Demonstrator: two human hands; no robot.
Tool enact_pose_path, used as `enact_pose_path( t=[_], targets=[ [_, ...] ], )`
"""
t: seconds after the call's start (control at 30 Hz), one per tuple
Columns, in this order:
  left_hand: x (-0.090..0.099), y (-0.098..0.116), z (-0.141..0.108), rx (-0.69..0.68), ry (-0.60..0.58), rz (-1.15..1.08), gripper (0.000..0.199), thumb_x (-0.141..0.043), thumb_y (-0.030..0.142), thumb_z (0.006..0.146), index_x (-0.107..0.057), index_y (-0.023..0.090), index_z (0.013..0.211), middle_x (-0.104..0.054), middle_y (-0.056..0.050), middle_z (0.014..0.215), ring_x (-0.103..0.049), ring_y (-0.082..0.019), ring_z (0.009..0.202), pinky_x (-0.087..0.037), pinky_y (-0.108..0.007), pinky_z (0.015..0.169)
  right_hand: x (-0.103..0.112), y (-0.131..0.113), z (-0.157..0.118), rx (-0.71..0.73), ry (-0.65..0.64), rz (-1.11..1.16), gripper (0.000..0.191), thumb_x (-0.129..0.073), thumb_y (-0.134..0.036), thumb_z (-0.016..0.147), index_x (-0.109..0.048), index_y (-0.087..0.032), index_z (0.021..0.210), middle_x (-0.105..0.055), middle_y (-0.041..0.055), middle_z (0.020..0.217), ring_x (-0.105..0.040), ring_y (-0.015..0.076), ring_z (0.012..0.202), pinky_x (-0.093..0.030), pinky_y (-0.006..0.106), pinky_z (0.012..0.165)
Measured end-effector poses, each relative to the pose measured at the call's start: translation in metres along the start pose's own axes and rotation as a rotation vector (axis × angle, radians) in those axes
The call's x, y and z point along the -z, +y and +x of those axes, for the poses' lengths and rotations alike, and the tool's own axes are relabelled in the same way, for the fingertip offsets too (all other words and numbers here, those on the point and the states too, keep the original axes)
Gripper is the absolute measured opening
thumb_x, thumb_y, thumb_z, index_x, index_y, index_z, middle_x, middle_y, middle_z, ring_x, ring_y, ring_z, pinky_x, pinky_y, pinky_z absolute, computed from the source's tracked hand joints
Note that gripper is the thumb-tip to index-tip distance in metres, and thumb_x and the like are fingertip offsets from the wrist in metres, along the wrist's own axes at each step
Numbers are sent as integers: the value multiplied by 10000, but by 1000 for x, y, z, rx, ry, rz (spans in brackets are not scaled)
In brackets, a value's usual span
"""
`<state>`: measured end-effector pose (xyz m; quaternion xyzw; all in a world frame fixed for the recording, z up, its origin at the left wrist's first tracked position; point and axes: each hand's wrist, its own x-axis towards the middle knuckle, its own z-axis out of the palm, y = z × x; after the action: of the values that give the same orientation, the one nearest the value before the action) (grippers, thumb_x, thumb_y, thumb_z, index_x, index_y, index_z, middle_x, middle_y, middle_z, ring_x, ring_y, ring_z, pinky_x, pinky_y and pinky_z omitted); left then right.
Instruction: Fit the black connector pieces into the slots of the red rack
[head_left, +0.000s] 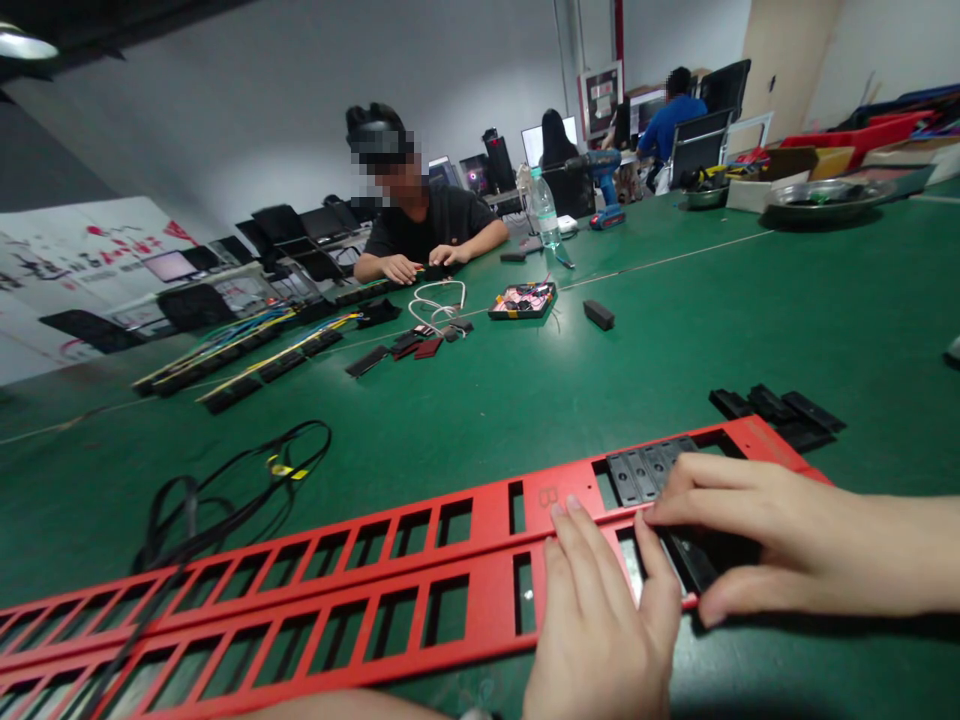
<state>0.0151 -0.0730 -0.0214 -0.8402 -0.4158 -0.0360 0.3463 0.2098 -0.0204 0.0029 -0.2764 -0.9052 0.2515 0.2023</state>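
Note:
A long red slotted frame (491, 552) lies across the near side of the table, with two rows of rectangular openings. My left hand (604, 620) rests on its right part, fingers stretched out and pressing flat against the lower row. Beside it, my right hand (757, 530) grips a black plastic block (694, 562) between thumb and fingers at an opening of the lower row; the palm hides part of the block. Several dark grey blocks (637, 474) sit side by side in the upper row. Loose black blocks (799, 415) lie behind the frame's right end.
A black cable (176, 515) loops over the frame's left part. Farther back are wired black strips (277, 365), an open box (523, 300), a bottle (544, 210), a cordless drill (602, 190) and a metal tray (825, 203). A person (427, 225) works across the table.

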Motion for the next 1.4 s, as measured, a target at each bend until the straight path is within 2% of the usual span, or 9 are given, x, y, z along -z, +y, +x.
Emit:
enact_pose_path(
  t=[0.43,0.73,0.97,1.13,1.4],
  targets=[
    [0,0,0,-12,-10,12,477,-393,392,795,-408,115,1183,-535,-178,1125,-515,-270,1014,-378,-439,850,1,-4,2,-53,-17,36,423,-536,-415,745,-528,-182,1098,-543,76,884,-530,146,787,-445,239,684],
    [-4,0,-2,-24,0,18,474,-375,382,795,-405,113,1185,-528,-183,1130,-515,-273,1011,-374,-449,846,-1,-5,3,-90,15,108,379,-569,-394,728,-545,-189,1045,-532,67,905,-518,147,820,-436,237,703],
    [-7,1,-2,-22,11,37,486,-370,374,782,-401,117,1193,-523,-184,1132,-520,-271,996,-371,-452,839,-10,-8,3,-230,84,148,354,-635,-364,669,-572,-196,974,-536,47,848,-516,142,757,-429,234,641],
    [-15,8,-2,34,66,27,530,-380,404,759,-390,102,1195,-547,-203,1079,-519,-290,991,-379,-450,814,-11,-10,5,-355,129,193,459,-699,-326,582,-559,-188,997,-526,17,775,-497,116,658,-412,216,570],
    [-13,5,-1,23,63,37,521,-389,392,755,-391,104,1190,-567,-196,1042,-526,-285,979,-384,-434,805,-11,-10,6,-387,116,248,352,-696,-253,558,-568,-175,877,-492,1,751,-472,101,641,-396,207,552]
  ],
)
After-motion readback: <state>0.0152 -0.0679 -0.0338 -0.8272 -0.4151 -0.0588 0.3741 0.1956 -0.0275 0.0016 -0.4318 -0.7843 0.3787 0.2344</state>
